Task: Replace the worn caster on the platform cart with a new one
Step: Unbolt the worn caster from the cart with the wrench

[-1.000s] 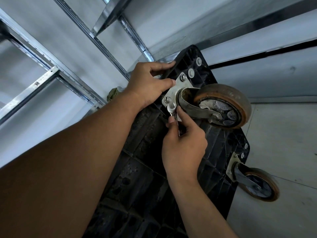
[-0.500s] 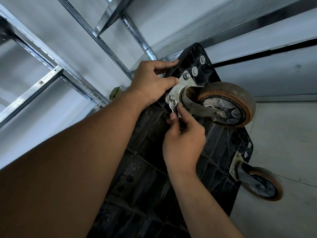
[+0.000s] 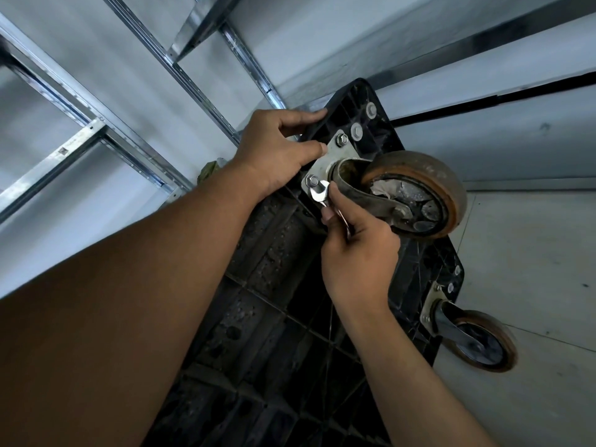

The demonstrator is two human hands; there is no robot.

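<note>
The worn brown-rimmed caster (image 3: 416, 195) is bolted at the top corner of the upended black plastic cart (image 3: 258, 317), whose edge the left hand (image 3: 277, 150) grips. The right hand (image 3: 358, 250) pinches a silver spanner (image 3: 319, 195) just beside the hex nut (image 3: 312, 180); it should be seated squarely before turning.

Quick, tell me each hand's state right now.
Left hand: grips the cart by its edge.
Right hand: holds a wrench at the caster plate.
</note>
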